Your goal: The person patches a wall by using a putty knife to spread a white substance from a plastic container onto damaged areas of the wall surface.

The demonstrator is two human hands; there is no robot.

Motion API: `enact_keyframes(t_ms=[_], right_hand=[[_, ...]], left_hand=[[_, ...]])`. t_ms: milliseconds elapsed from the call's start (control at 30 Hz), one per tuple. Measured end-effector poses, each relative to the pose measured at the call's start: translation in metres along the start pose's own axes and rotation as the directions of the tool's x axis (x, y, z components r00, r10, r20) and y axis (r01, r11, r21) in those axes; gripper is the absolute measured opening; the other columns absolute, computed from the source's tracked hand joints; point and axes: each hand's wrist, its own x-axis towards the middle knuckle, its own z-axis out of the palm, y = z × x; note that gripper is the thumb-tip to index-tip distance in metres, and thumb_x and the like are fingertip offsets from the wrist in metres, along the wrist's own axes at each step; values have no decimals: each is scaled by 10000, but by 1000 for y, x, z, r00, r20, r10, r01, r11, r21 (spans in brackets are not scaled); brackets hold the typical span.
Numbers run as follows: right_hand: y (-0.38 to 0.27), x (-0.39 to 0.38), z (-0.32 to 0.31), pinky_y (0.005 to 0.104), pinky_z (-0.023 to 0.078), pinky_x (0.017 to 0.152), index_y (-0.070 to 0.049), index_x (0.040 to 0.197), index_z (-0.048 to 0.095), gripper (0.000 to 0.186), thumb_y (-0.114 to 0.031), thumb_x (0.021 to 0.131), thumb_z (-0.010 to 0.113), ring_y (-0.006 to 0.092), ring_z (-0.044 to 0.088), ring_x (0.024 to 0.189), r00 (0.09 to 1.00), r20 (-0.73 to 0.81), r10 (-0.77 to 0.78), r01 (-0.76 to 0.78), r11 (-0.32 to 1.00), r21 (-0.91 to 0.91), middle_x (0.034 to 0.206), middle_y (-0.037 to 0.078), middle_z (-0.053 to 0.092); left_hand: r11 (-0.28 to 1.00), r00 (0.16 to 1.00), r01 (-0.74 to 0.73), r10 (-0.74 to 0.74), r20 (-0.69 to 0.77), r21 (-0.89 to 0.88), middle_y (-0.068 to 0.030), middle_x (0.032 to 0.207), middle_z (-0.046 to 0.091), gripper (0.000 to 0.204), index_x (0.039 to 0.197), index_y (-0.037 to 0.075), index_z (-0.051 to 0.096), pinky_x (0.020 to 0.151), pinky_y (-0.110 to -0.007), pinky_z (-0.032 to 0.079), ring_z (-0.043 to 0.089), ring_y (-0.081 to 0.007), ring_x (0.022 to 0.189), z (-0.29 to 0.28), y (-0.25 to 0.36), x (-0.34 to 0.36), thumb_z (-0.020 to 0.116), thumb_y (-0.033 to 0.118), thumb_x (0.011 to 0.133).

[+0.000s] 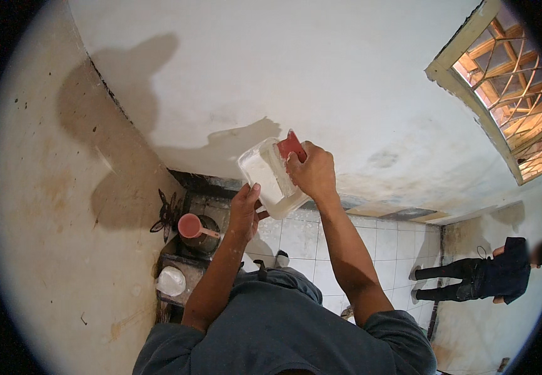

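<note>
- The tub [259, 169] is sitting tilted between the two hands, well above the floor [371, 244] and in front of the wall [252, 75]; white matter is coating its inside.
- It is looking light, thin-walled and slightly flexible, probably slick where smeared; the near rim, with fingers supporting beneath, is seeming the sound place to take hold.
- The left hand [243, 209] is gripping that near left corner, its thumb lying over the rim.
- The right hand [314, 172] is closing its grip around a red scraper [291, 145] over the tub's right side; whether the scraper is touching the tub is hard to tell.
- The scraper is appearing light and stiff, best taken by its body, away from the edge.
- Below left, a pink dipper [190, 225] is resting on a dark container [207, 245], and a white bundle [171, 281] is lying on the bench [191, 270].
- Far right, a co-worker [502, 275] is standing, well apart.
</note>
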Motion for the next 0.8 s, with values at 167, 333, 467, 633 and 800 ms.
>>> enact_keyframes(t_ms=[167, 333, 467, 633, 800], right_hand=[[-1, -14, 12, 467, 494, 597, 19, 781, 612, 203, -175, 809, 668, 434, 625, 654, 970, -53, -238, 238, 971, -1, 690, 244, 620], [9, -12, 4, 466, 488, 598, 12, 782, 610, 201, -176, 826, 665, 427, 618, 648, 979, -73, -191, 190, 982, -20, 706, 235, 622], [12, -15, 8, 465, 484, 593, 7, 780, 608, 203, -182, 829, 662, 426, 615, 648, 971, -52, -234, 232, 972, -41, 701, 229, 619], [12, -18, 7, 468, 484, 620, 2, 804, 608, 191, -180, 830, 661, 426, 615, 680, 966, -41, -256, 255, 966, -32, 724, 227, 621], [7, -16, -1, 480, 485, 629, -5, 782, 579, 185, -165, 834, 654, 422, 609, 693, 970, -37, -241, 237, 968, -78, 727, 209, 608]], left_hand=[[999, 1000, 7, -6, 26, -40, -86, 1167, 615, 470, 1305, 60, 498, 793, -442, 608, 647, -222, 1039, -4, -3, 3, 591, 372, 966], [999, 999, -21, 22, 33, -29, -86, 1166, 615, 468, 1299, 63, 506, 791, -441, 607, 650, -221, 1029, 0, 2, 1, 597, 375, 963], [999, 999, -23, 24, 39, -33, -80, 1161, 618, 468, 1300, 62, 509, 787, -437, 607, 656, -217, 1010, -2, 1, 2, 602, 371, 960], [1000, 999, -20, 20, 46, -21, -71, 1159, 621, 439, 1289, 73, 523, 779, -434, 607, 656, -211, 1006, -1, 0, 2, 600, 357, 964], [1000, 1000, 13, -13, -2, -16, -65, 1156, 625, 413, 1279, 85, 535, 775, -432, 605, 653, -206, 1012, -5, -1, 1, 595, 351, 969]])
